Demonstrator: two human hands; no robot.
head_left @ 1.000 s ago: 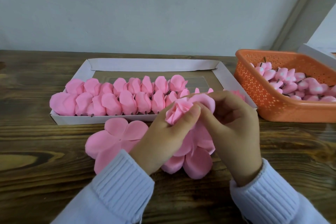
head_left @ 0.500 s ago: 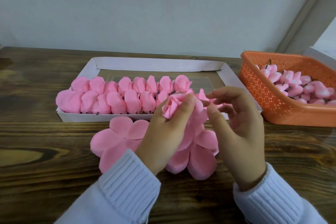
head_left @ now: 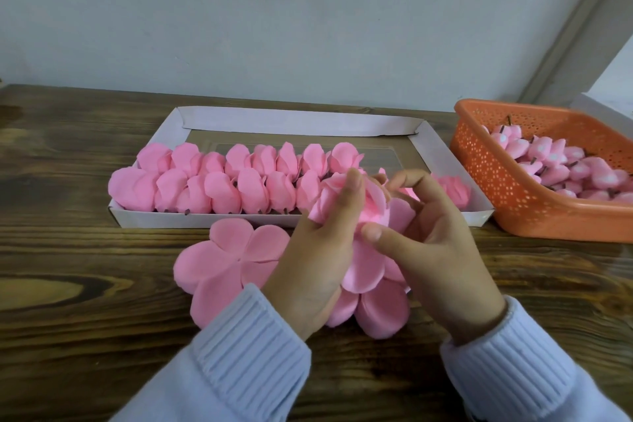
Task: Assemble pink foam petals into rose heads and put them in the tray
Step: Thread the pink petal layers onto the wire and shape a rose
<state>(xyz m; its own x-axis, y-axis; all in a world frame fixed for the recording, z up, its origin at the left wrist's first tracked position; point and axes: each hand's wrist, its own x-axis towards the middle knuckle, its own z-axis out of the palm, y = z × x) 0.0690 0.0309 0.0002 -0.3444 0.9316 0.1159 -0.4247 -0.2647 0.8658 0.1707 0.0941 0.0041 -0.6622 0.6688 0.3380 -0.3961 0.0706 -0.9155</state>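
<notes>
Here, a rose (head_left: 372, 207) is gripped by the left hand (head_left: 315, 267) and wrapped by the curled right hand (head_left: 435, 250), just before the tray (head_left: 298, 122).

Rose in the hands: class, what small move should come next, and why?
Probably fold one of the petals hanging beneath up against the rose with the right hand. The left hand grips the rose, the right hand curls round its side, and those petals hang open, so the head looks unfinished.
</notes>
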